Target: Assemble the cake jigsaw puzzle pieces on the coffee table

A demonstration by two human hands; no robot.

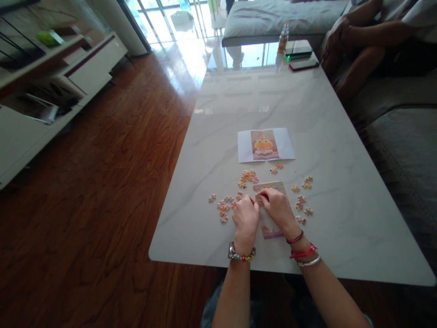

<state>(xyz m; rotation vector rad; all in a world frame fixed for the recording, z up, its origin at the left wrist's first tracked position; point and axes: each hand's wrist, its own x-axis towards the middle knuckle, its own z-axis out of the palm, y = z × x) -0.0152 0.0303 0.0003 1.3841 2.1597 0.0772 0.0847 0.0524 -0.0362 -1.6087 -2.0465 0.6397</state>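
A partly assembled jigsaw puzzle point(269, 235) lies on the white marble-look table, with its top rows, right edge and bottom strip joined. My left hand point(246, 217) is closed in a pinch beside the puzzle's left edge; what its fingertips hold is hidden. Just to its right, my right hand point(277, 208) reaches over the puzzle and pinches a puzzle piece point(258, 199) at the left edge. Loose orange and pink puzzle pieces point(224, 206) lie left of my left hand. More puzzle pieces point(300, 203) are scattered right of the puzzle, and others point(248, 176) above it.
A folded reference sheet point(287, 143) with a cartoon picture lies beyond the puzzle. At the table's point(191, 228) far end stand a bottle point(283, 38) and phone-like devices point(303, 64). Another person point(372, 41) sits on the sofa at right. A low cabinet point(92, 68) is at left.
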